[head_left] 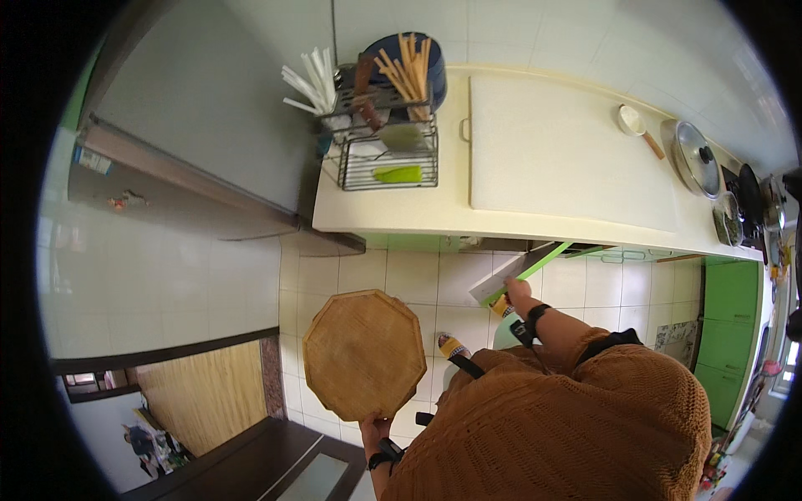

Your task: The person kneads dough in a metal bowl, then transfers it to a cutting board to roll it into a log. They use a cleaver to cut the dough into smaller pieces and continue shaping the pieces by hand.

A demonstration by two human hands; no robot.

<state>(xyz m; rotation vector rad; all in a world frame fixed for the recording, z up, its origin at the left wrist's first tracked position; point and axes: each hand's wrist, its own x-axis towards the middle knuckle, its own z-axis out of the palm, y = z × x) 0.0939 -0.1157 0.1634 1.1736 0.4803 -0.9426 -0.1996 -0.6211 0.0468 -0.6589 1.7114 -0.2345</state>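
Observation:
My left hand [375, 426] grips the near edge of a tan octagonal wooden board [363, 355], held flat above the floor. A slightly raised rim runs round it, and a darker edge shows beneath. Only part of that hand is visible, its fingers partly under the board. My right hand [518, 290] is closed on the outer edge of a green cabinet door [541, 262], which stands swung out below the counter. The door's pale inner face [493, 282] shows beside it. Behind the door, the cabinet's inside is mostly hidden under the counter.
On the counter [401, 219] lies a large white board [568, 159]. To its left stands a wire rack [388, 163] with chopsticks, a cleaver and a green-handled tool. At right are a white ladle [631, 121], a lidded pan [695, 159] and a stove. A grey fridge [209, 108] stands left.

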